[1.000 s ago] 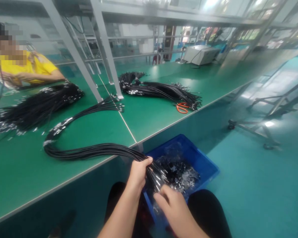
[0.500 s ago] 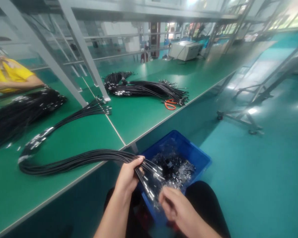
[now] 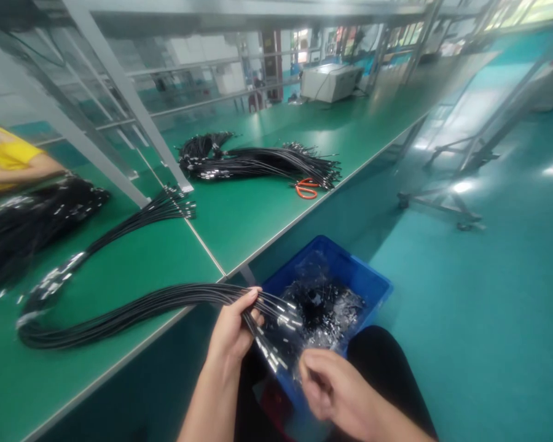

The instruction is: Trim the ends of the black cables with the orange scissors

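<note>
My left hand is closed round a bundle of black cables, thumb on top, close to their silver-tipped ends. From there the bundle curves back over the green table, and its other end fans out near a metal post. Just right of the loose tips is my right hand, its fingers curled and pinched together; whatever lies between them is hidden or too small to make out. Beneath both hands stands a blue bin holding clear plastic scraps and small black pieces.
A second pile of black cables lies on the green table, with orange-handled scissors or pliers beside it. At left, a person in yellow is near another cable heap. A white box sits farther back. A wheeled metal frame stands on the floor.
The view has shifted slightly, so the table and its cables appear farther left. My left hand keeps its hold on the bundle; my right hand stays curled near the tips.
</note>
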A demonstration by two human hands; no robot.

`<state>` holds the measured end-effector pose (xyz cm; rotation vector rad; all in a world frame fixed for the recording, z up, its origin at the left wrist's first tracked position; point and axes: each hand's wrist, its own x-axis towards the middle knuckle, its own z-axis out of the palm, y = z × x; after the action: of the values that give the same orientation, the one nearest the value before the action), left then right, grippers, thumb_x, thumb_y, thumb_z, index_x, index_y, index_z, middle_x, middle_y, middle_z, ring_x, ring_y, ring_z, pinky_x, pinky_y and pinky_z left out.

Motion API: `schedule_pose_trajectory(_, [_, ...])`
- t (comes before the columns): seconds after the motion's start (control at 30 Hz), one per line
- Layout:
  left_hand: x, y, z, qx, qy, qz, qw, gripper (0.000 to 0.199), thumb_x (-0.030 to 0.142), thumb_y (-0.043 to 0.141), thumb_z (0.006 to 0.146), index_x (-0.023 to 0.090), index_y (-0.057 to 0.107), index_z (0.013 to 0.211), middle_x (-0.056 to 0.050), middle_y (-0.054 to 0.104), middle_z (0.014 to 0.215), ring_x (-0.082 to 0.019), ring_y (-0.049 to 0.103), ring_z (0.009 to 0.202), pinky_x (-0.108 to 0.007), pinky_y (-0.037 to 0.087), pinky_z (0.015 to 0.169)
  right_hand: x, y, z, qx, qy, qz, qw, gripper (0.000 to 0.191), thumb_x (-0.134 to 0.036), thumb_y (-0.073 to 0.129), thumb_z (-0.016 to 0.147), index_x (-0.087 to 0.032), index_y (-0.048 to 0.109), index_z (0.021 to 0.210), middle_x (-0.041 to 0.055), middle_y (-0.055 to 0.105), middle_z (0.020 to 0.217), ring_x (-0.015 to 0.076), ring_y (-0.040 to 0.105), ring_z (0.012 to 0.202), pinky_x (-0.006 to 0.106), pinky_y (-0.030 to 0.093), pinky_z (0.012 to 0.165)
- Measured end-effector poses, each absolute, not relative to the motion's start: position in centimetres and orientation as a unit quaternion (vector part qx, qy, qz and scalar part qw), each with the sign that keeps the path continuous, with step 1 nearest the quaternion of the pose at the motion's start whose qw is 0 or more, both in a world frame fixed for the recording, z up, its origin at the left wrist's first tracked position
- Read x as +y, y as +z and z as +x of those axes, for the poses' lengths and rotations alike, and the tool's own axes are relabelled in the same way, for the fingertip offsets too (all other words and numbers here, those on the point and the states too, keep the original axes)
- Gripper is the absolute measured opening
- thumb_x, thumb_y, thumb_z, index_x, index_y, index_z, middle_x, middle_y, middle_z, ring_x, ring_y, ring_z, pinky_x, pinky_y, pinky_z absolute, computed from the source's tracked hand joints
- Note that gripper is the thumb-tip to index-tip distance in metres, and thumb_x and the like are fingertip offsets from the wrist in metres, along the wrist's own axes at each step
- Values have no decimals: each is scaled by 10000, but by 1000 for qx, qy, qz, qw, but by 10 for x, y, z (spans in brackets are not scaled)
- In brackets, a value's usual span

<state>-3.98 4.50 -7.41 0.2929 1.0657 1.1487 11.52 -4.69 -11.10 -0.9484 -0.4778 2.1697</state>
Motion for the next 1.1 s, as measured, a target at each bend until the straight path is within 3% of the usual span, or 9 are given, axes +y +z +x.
schedule_pose_trajectory(0.13, [44,-72,-41,483,513,126,699,146,134,754,543,72,683,655,44,510,401,-21,373,301,-146,280,317,-32,-114,104,-188,827,-368,382,401,-547,577,771,-166,556,647,-72,439,431,43,245,361,223,104,393])
schedule_pose_trajectory(0.33, [47,-72,-37,481,517,114,699,110,123,731,567,77,671,647,59,482,392,-19,363,296,-149,277,319,-33,-114,109,-227,800,-378,408,349,-368,647,723,-180,471,488,-82,393,364,37,239,347,240,110,399])
schedule_pose_trajectory(0.53, [47,-72,-37,482,518,109,699,92,121,726,590,83,662,644,79,442,374,-12,331,284,-145,260,314,-32,-107,96,-227,803,-380,400,271,-375,609,751,-158,557,598,-72,448,405,35,232,346,238,91,403])
schedule_pose_trajectory(0.7, [49,-74,-33,486,530,97,688,54,91,695,602,73,663,641,53,501,403,-19,355,282,-149,283,303,-36,-109,100,-221,808,-387,386,247,-342,630,678,-174,522,533,-83,413,358,33,206,335,239,97,396])
schedule_pose_trajectory(0.83, [51,-78,-28,497,548,83,668,27,62,678,634,73,657,646,59,498,405,-23,384,292,-145,314,311,-41,-106,102,-221,806,-395,382,156,-300,637,632,-147,605,635,-63,467,401,40,243,357,239,113,408])
schedule_pose_trajectory(0.9, [51,-80,-28,506,551,82,659,35,53,674,668,76,649,656,60,514,422,-22,391,297,-145,325,314,-41,-103,96,-217,795,-412,389,148,-293,638,655,-149,609,678,-73,463,412,39,228,363,239,102,413])
schedule_pose_trajectory(1.1, [52,-84,-26,526,541,79,651,142,159,576,886,110,606,757,88,527,528,-27,428,349,-143,371,343,-45,-107,96,-222,760,-445,418,175,-297,584,680,-181,517,567,-78,420,396,52,248,384,242,106,424])
